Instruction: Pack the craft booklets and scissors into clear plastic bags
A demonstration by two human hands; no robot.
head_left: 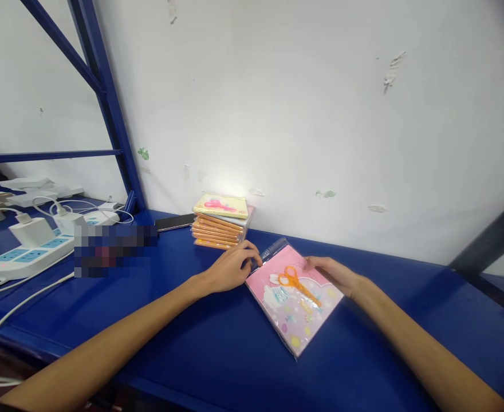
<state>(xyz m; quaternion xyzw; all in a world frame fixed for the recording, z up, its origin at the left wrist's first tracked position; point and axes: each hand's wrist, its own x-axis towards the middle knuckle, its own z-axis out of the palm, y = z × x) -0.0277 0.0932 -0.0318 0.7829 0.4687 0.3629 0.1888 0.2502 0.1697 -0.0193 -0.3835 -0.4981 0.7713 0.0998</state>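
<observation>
A clear plastic packet holds a pink and lilac paper book with cupcake pictures and a pair of orange scissors on top. It lies at an angle above the blue table, its flap end pointing away from me. My left hand has its fingers curled at the packet's upper left corner, thumb and fingertips near the flap. On the right edge, my right hand grips the packet, with some fingers hidden beneath it. Behind my left hand stands a stack of similar packets, the top one yellow with pink scissors.
A dark phone-like slab lies left of the stack. Further left are a white power strip with plugged-in chargers and loose white cables. A blue metal frame rises at the left. The white wall bounds the blue table behind.
</observation>
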